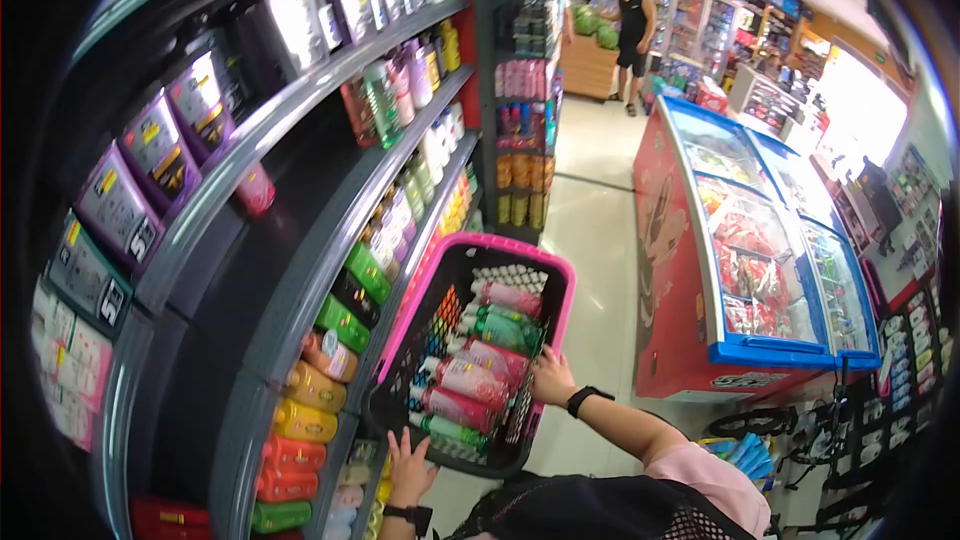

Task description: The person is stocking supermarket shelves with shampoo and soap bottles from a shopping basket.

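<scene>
- Curling the fingers of the right hand [552, 378] over the side of a black, pink-rimmed shopping basket [565, 285].
- Spreading the fingers of the left hand [408, 468] apart near the basket's closest corner; impossible to tell any touch there.
- Holding, inside the basket and just left of the right hand's fingers, a heap of pink pump bottles [472, 383] and green bottles [510, 330], laid on their sides.
- Wearing dark bands just behind both sets of fingers, on the right wrist [585, 400] and the left wrist [408, 516].
- Bordered, left of both hands' fingers, by dark grey metal shelving [290, 260] in long tiers, glossy along the front edges.
- Lined on a low tier, near the left fingers, with yellow, orange and green bottles [305, 420].
- Stocked farther left and higher, well apart from the fingers, with purple boxes [155, 155], large white-labelled bottles [295, 20] and one pink bottle [256, 188].
- Opening out, beyond the right fingers, onto a pale, shiny floor [590, 250].
- Flanked, right of the right fingers, by a red, blue-edged chest freezer [690, 260] with packets [750, 280] under glass.
- Reaching back, far beyond the fingers, to a person in black [632, 30], watermelons [607, 37] on a wooden stand [590, 70], and glass-fronted cabinets [690, 10].
- Lit from far right of the fingers by a glaring opening [865, 100].
</scene>
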{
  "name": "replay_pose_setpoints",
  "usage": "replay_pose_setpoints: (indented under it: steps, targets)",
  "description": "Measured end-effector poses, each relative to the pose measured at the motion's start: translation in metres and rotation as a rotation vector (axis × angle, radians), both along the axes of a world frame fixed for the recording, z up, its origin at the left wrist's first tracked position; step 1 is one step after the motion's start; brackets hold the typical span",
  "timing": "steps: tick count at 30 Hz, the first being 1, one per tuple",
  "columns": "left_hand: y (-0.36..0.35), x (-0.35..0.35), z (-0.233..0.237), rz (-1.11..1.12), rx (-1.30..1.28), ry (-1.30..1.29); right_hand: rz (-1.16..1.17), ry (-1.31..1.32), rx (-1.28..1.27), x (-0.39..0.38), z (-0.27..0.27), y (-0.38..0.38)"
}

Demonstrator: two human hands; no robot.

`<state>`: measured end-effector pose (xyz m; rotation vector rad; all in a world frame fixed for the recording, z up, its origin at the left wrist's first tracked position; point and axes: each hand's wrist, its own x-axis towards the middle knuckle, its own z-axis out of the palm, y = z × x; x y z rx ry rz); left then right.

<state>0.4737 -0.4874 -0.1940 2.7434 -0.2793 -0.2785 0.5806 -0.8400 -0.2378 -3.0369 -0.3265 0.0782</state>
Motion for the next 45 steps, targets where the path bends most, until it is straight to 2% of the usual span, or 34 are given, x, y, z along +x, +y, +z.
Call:
replay_pose_setpoints:
  steps: [3,9,13,25,33,35,37,40,43,45]
  targets:
    - [0.001,-0.001,0.001,-0.021,-0.037,-0.070,-0.013,0.005,0.004,0.001,0.001,0.003]
    - [0.000,-0.003,0.003,-0.001,0.011,0.040,-0.039,0.007,-0.020,0.000,0.003,0.007]
    - [-0.002,-0.005,-0.002,0.011,0.031,0.010,-0.064,-0.030,0.019,-0.001,0.009,0.009]
    - [-0.007,-0.005,-0.005,0.060,0.062,-0.003,-0.094,0.081,-0.007,0.000,0.013,0.011]
    - [-0.015,-0.003,-0.004,0.123,0.049,-0.003,-0.015,0.098,-0.046,0.003,0.013,0.008]
    - [-0.024,0.000,0.002,0.179,0.150,0.047,0.004,0.095,0.004,0.003,0.012,0.005]
    - [-0.033,0.003,-0.001,0.248,0.137,0.075,0.049,0.136,0.034,0.008,0.017,0.002]
    - [-0.041,0.005,-0.012,0.333,0.251,0.035,0.122,0.344,0.010,0.017,0.041,0.000]
    - [-0.046,0.006,-0.016,0.393,0.273,0.058,0.215,0.538,-0.151,0.045,0.069,0.001]
    - [-0.050,0.007,-0.013,0.411,0.295,0.062,0.307,0.464,-0.103,0.068,0.071,0.002]
